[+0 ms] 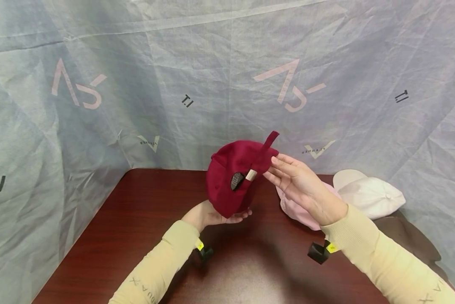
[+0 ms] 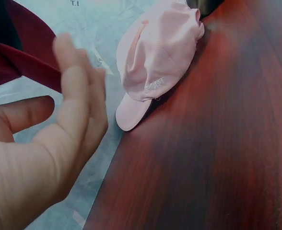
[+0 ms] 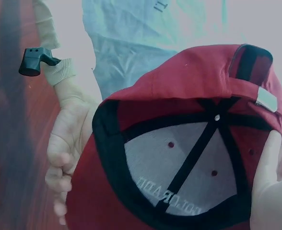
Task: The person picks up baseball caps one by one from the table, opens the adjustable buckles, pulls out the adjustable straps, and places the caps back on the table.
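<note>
A dark red baseball cap is held up over the table, its back opening and strap facing the head camera. My right hand pinches its rim beside the strap, thumb inside the cap in the right wrist view. The strap's loose end sticks up past a metal buckle. Below the cap, my left hand has its palm turned up and fingers relaxed. In the left wrist view the fingers overlap the cap's edge, with the thumb apart. Dark tape and a pale panel with lettering line the cap's inside.
On the brown wooden table, a pink cap lies partly behind my right hand. A white cap and a dark brown cap lie further right. A grey cloth with printed letters hangs around the table.
</note>
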The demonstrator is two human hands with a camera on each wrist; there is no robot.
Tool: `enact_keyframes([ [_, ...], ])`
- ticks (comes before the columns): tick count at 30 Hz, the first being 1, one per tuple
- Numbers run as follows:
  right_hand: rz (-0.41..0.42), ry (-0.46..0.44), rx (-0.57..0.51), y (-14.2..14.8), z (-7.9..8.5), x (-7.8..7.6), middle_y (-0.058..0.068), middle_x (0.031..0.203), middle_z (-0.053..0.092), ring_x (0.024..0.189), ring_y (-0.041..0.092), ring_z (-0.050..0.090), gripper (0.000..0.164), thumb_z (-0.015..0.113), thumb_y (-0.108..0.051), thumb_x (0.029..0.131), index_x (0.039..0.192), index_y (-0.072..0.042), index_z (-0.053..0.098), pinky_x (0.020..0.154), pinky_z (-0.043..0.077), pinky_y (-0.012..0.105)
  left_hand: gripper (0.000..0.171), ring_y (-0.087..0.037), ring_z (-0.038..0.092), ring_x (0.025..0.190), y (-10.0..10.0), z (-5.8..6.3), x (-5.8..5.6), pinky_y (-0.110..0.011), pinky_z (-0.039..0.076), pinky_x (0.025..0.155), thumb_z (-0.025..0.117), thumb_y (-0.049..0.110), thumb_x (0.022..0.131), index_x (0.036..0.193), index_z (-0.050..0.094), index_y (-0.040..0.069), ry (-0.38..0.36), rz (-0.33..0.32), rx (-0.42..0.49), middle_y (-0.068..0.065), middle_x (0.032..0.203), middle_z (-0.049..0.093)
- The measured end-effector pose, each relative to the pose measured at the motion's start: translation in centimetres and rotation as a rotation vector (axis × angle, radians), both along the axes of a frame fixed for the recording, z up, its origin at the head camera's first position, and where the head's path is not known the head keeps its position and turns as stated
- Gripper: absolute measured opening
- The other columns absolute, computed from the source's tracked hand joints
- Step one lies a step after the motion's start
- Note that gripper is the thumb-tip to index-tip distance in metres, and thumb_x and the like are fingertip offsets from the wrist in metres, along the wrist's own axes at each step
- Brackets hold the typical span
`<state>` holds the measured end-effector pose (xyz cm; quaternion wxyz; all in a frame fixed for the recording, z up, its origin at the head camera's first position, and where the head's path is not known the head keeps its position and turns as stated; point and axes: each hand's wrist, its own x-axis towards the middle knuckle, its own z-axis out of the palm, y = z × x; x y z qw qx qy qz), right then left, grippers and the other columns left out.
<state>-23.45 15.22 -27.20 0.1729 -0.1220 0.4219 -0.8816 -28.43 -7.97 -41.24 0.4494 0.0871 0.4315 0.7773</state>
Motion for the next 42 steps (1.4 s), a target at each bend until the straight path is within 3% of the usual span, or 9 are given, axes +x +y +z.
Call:
enact_keyframes([
  [3,-0.006,-0.009,0.022,0.0,-0.1,0.0,0.005,0.100,0.070,0.094,0.015,0.066,0.024,0.043,-0.001,0.098,0.101,-0.005,0.067,0.089,0.052,0.027,0.040,-0.027,0.062,0.105,0.1,-0.1,0.3,-0.035,0.054,0.087,0.054,0.025,0.093,0.128,0.048,0.006,0.009,-0.031,-0.003,-0.014,0.117,0.060],
  [7,-0.019,-0.007,0.054,0.0,-0.2,0.0,0.004,0.096,0.069,0.091,0.014,0.065,0.022,0.043,0.000,0.098,0.097,-0.005,0.065,0.088,0.052,0.026,0.036,-0.030,0.063,0.104,0.2,-0.1,0.6,-0.042,0.050,0.092,0.055,0.022,0.093,0.126,0.051,0.009,0.059,0.009,-0.092,-0.013,0.117,0.061],
  [11,-0.049,-0.034,0.100,0.1,-0.2,0.0,0.001,0.088,0.066,0.085,0.012,0.063,0.010,0.047,-0.002,0.097,0.094,-0.006,0.056,0.087,0.053,0.027,0.021,-0.024,0.062,0.099,0.0,-0.2,0.8,-0.047,0.050,0.091,0.053,0.013,0.094,0.115,0.057,0.014,0.209,0.069,-0.226,-0.006,0.106,0.060],
  [14,-0.079,-0.052,0.181,0.4,-0.3,0.1,-0.003,0.090,0.059,0.082,0.008,0.059,0.031,0.053,-0.008,0.095,0.123,-0.001,0.043,0.086,0.052,0.025,0.016,-0.019,0.061,0.090,-0.6,0.5,1.0,-0.046,0.052,0.087,0.049,0.011,0.096,0.110,0.059,0.011,0.345,0.116,-0.313,-0.003,0.094,0.061],
  [18,-0.080,-0.015,0.247,1.0,-0.8,0.3,-0.006,0.094,0.055,0.084,0.005,0.056,0.055,0.061,-0.015,0.093,0.134,-0.002,0.027,0.088,0.051,0.024,0.023,-0.016,0.063,0.081,-1.8,2.7,1.2,-0.041,0.054,0.083,0.043,0.008,0.099,0.116,0.056,-0.002,0.434,0.188,-0.361,-0.004,0.087,0.064],
  [22,-0.077,-0.029,0.218,1.3,-1.0,0.4,-0.004,0.090,0.057,0.081,0.007,0.059,0.026,0.060,-0.010,0.093,0.107,-0.008,0.039,0.089,0.051,0.026,0.033,-0.016,0.065,0.084,-2.5,5.6,1.8,-0.040,0.054,0.084,0.042,0.005,0.099,0.129,0.047,-0.007,0.538,0.281,-0.417,-0.013,0.102,0.064],
  [31,-0.085,-0.083,0.222,1.2,-0.7,0.5,-0.003,0.087,0.058,0.080,0.008,0.060,0.015,0.049,-0.005,0.097,0.107,-0.006,0.037,0.086,0.053,0.027,0.032,-0.027,0.062,0.104,-2.8,10.7,3.8,-0.034,0.053,0.087,0.049,0.004,0.097,0.129,0.053,0.000,0.914,0.481,-0.579,-0.019,0.118,0.061],
  [37,-0.065,-0.069,0.222,1.1,-0.8,0.6,-0.003,0.086,0.060,0.084,0.009,0.059,0.004,0.052,-0.007,0.096,0.099,-0.007,0.048,0.089,0.052,0.028,0.032,-0.021,0.063,0.104,-2.0,14.1,4.8,-0.032,0.051,0.091,0.053,0.007,0.096,0.127,0.056,0.003,1.083,0.495,-0.595,-0.013,0.119,0.063],
  [42,-0.057,-0.068,0.232,1.0,-0.9,0.7,-0.002,0.086,0.064,0.084,0.010,0.062,0.008,0.054,-0.008,0.096,0.089,-0.009,0.058,0.088,0.053,0.028,0.031,-0.020,0.065,0.102,-1.1,16.3,5.1,-0.029,0.052,0.089,0.056,0.008,0.094,0.126,0.057,0.004,1.059,0.458,-0.551,-0.010,0.114,0.065],
])
